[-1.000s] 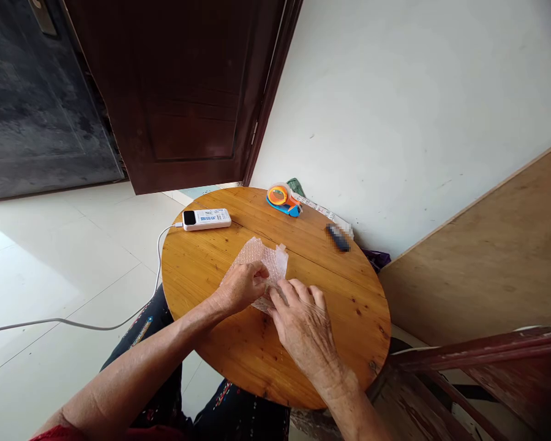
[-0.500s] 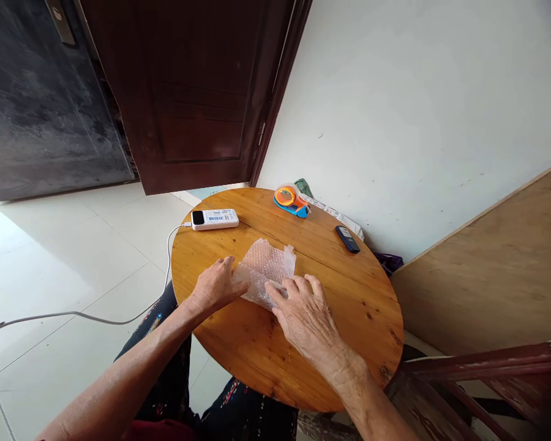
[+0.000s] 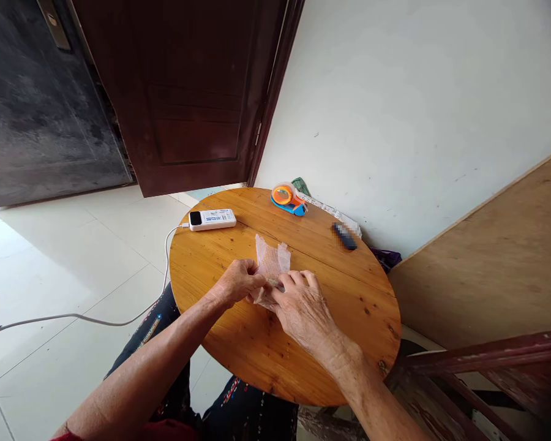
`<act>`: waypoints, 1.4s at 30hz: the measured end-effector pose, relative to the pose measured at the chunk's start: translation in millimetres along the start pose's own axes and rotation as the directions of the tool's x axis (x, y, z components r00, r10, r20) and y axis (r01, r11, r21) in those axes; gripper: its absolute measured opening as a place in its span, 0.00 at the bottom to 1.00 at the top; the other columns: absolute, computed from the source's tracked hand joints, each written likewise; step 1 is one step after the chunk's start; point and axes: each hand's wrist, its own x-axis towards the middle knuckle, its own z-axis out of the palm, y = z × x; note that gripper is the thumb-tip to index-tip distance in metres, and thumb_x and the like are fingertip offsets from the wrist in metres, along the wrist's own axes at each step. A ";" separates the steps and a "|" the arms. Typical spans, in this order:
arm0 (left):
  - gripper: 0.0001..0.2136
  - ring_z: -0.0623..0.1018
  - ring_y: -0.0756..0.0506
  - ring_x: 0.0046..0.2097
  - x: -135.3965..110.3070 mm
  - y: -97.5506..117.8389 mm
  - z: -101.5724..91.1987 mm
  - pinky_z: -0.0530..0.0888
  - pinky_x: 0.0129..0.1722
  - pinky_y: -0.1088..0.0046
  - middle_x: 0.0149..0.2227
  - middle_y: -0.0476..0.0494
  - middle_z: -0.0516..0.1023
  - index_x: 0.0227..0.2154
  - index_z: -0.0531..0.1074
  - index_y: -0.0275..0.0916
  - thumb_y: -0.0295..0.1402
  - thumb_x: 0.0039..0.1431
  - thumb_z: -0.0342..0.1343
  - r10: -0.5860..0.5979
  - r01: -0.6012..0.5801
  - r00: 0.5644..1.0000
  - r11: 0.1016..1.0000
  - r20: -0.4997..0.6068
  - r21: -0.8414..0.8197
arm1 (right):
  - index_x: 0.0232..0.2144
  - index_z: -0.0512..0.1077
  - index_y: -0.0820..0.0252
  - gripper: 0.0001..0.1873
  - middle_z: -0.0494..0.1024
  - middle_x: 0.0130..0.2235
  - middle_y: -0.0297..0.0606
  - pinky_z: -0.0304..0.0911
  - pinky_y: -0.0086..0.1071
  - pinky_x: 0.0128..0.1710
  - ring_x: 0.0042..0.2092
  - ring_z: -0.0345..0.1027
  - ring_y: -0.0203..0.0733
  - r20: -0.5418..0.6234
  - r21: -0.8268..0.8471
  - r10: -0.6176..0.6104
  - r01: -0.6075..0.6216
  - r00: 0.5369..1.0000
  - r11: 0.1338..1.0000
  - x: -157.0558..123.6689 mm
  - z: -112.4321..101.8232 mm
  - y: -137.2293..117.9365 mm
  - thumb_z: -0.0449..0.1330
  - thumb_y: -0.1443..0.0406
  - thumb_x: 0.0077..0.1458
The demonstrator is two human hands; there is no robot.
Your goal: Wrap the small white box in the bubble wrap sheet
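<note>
A sheet of bubble wrap [image 3: 272, 260] rests on the round wooden table [image 3: 340, 349], its far end sticking up beyond my hands. My left hand [image 3: 239, 283] is closed, pinching the wrap's left edge between thumb and fingers. From the right, my right hand [image 3: 305, 309] curls its fingers over the near part of the wrap and grips it. Whether something lies inside the folds is hidden by my fingers.
A white power bank [image 3: 215, 219] with a cable [image 3: 119, 320] plugged in sits at the table's far left. At the back edge stands an orange and blue tape dispenser [image 3: 289, 201]. A dark, blurred handheld device [image 3: 344, 236] lies far right, near the white wall [image 3: 417, 122].
My left hand has moved right and closed on the bubble wrap's left edge, drawing it inward. The wrap now looks narrower and more folded. My right hand stays on it.
</note>
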 end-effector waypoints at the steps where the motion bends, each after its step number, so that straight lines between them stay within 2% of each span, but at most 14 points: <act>1: 0.04 0.69 0.52 0.19 0.1 1.2 3.8 0.67 0.19 0.78 0.18 0.54 0.68 0.23 0.62 0.39 0.25 0.45 0.52 -0.022 0.024 0.999 0.997 0.029 -0.073 | 0.37 0.77 0.52 0.09 0.76 0.37 0.41 0.49 0.43 0.46 0.43 0.64 0.50 -0.002 0.007 0.003 -0.003 1.000 1.000 -0.6 0.7 0.0 0.60 0.70 0.56; 4: 0.03 0.71 0.52 0.18 -0.9 3.6 8.7 0.69 0.18 0.77 0.18 0.52 0.71 0.24 0.64 0.37 0.25 0.45 0.53 -0.016 0.026 0.998 0.985 0.058 -0.171 | 0.37 0.77 0.54 0.08 0.77 0.39 0.41 0.49 0.44 0.48 0.44 0.64 0.50 -0.029 0.035 0.016 -0.015 0.999 0.999 -3.0 2.8 -0.2 0.60 0.70 0.56; 9: 0.04 0.72 0.51 0.19 -5.3 6.7 2.6 0.71 0.20 0.76 0.19 0.50 0.72 0.26 0.68 0.36 0.27 0.43 0.52 0.027 -0.005 0.991 0.986 0.132 -0.165 | 0.43 0.72 0.60 0.12 0.78 0.40 0.43 0.50 0.42 0.49 0.44 0.65 0.49 -0.107 0.128 0.074 -0.060 0.992 0.990 -7.4 6.0 2.3 0.63 0.65 0.56; 12: 0.11 0.73 0.50 0.22 -7.0 8.1 -0.7 0.73 0.23 0.74 0.21 0.49 0.73 0.30 0.73 0.34 0.27 0.42 0.51 0.086 -0.065 0.971 0.993 0.224 -0.102 | 0.40 0.72 0.59 0.11 0.78 0.41 0.42 0.51 0.41 0.46 0.44 0.65 0.49 -0.086 0.183 0.102 -0.085 0.991 0.979 -8.3 6.7 8.2 0.64 0.60 0.57; 15: 0.14 0.73 0.50 0.24 -8.1 8.0 1.5 0.71 0.26 0.74 0.24 0.49 0.73 0.33 0.76 0.34 0.26 0.43 0.50 0.158 -0.184 0.957 0.979 0.244 0.088 | 0.41 0.73 0.57 0.15 0.79 0.42 0.41 0.51 0.40 0.43 0.46 0.65 0.50 -0.008 0.206 0.121 -0.117 0.993 0.972 -7.5 4.9 16.6 0.65 0.56 0.55; 17: 0.10 0.72 0.50 0.26 -9.9 7.7 5.8 0.69 0.28 0.74 0.24 0.49 0.72 0.29 0.76 0.35 0.25 0.45 0.50 0.249 -0.306 0.944 0.905 0.216 0.295 | 0.39 0.74 0.57 0.16 0.80 0.40 0.41 0.51 0.39 0.43 0.46 0.66 0.51 0.063 0.207 0.131 -0.141 0.989 0.968 -7.6 1.9 22.6 0.66 0.55 0.52; 20: 0.07 0.72 0.49 0.30 -14.3 7.6 12.0 0.69 0.32 0.73 0.27 0.47 0.73 0.25 0.75 0.37 0.26 0.50 0.52 0.364 -0.414 0.908 0.701 0.207 0.581 | 0.36 0.76 0.56 0.15 0.80 0.37 0.41 0.52 0.40 0.43 0.46 0.67 0.52 0.145 0.221 0.155 -0.184 0.977 0.958 -12.2 -2.8 32.4 0.68 0.54 0.49; 23: 0.07 0.75 0.45 0.38 -17.4 7.1 13.8 0.72 0.39 0.71 0.38 0.42 0.76 0.29 0.77 0.38 0.28 0.55 0.53 0.454 -0.497 0.849 0.512 0.271 0.700 | 0.34 0.77 0.55 0.14 0.80 0.39 0.41 0.55 0.42 0.45 0.47 0.68 0.53 0.180 0.264 0.200 -0.243 0.963 0.933 -23.9 -3.0 43.7 0.67 0.53 0.49; 27: 0.07 0.75 0.43 0.44 -14.8 5.2 10.3 0.72 0.48 0.66 0.42 0.40 0.77 0.32 0.78 0.38 0.28 0.58 0.54 0.543 -0.625 0.749 0.392 0.380 0.675 | 0.34 0.76 0.55 0.15 0.77 0.50 0.43 0.57 0.43 0.51 0.51 0.68 0.52 0.186 0.481 0.336 -0.384 0.923 0.788 -40.5 8.3 56.0 0.58 0.52 0.56; 30: 0.08 0.74 0.43 0.43 -11.2 4.1 7.8 0.72 0.49 0.65 0.39 0.40 0.78 0.34 0.79 0.38 0.28 0.58 0.54 0.558 -0.665 0.717 0.365 0.418 0.652 | 0.29 0.75 0.56 0.18 0.73 0.54 0.44 0.59 0.41 0.53 0.54 0.69 0.50 0.196 0.659 0.428 -0.442 0.882 0.609 -45.0 21.8 57.2 0.53 0.51 0.59; 32: 0.08 0.74 0.42 0.43 -9.3 3.8 7.0 0.72 0.49 0.63 0.39 0.41 0.79 0.35 0.79 0.38 0.28 0.58 0.55 0.570 -0.677 0.702 0.351 0.426 0.647 | 0.26 0.73 0.56 0.18 0.73 0.53 0.45 0.60 0.41 0.53 0.54 0.69 0.51 0.188 0.714 0.470 -0.448 0.863 0.538 -44.8 30.8 54.4 0.54 0.52 0.57; 36: 0.07 0.74 0.42 0.45 -5.2 2.8 6.3 0.72 0.50 0.63 0.40 0.42 0.80 0.35 0.78 0.39 0.27 0.56 0.56 0.592 -0.720 0.664 0.344 0.456 0.602 | 0.21 0.68 0.56 0.14 0.75 0.45 0.46 0.61 0.39 0.51 0.53 0.68 0.51 0.147 0.747 0.537 -0.449 0.831 0.491 -46.3 44.7 46.8 0.54 0.56 0.54; 39: 0.08 0.76 0.43 0.47 -1.5 1.9 5.6 0.72 0.51 0.65 0.42 0.42 0.80 0.36 0.78 0.38 0.25 0.55 0.55 0.596 -0.765 0.628 0.353 0.500 0.539 | 0.22 0.69 0.56 0.14 0.74 0.46 0.46 0.61 0.38 0.48 0.50 0.69 0.49 0.143 0.722 0.603 -0.500 0.784 0.478 -51.5 49.4 42.0 0.54 0.55 0.54; 42: 0.11 0.77 0.43 0.47 -0.1 1.9 5.0 0.73 0.50 0.67 0.43 0.42 0.81 0.39 0.77 0.38 0.24 0.54 0.54 0.556 -0.749 0.658 0.412 0.508 0.519 | 0.24 0.70 0.56 0.14 0.73 0.46 0.45 0.63 0.36 0.43 0.44 0.70 0.46 0.135 0.708 0.649 -0.531 0.749 0.465 -56.9 49.1 37.6 0.56 0.54 0.53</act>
